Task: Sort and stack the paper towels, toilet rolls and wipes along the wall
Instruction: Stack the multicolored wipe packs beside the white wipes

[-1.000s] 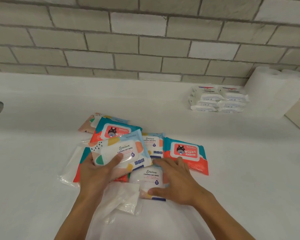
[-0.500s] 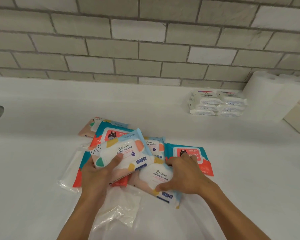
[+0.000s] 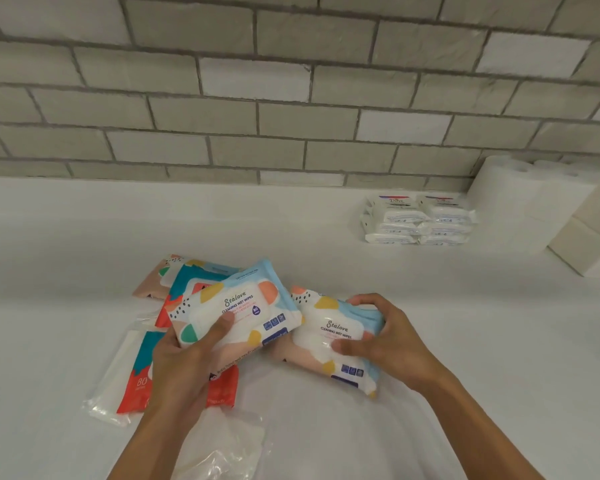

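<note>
Right-hand Stalove pack (image 3: pixel 340 336) newly lifted, covering hidden teal-and-red pack beneath.

pastel blotched wipes pack (image 3: pixel 236 306), grey brick wall (image 3: pixel 257 81)

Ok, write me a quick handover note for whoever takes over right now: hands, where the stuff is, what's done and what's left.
Left hand: holds one Stalove wet wipes pack, lifted over the pile.
Right hand: grips a second Stalove pack.
On the counter: red and teal wipes packs, one more patterned pack, an empty plastic wrapper.
Done: white Dove wipes stacked by the brick wall, paper towel rolls beside them.
Left: stack the colourful packs along the wall.
</note>
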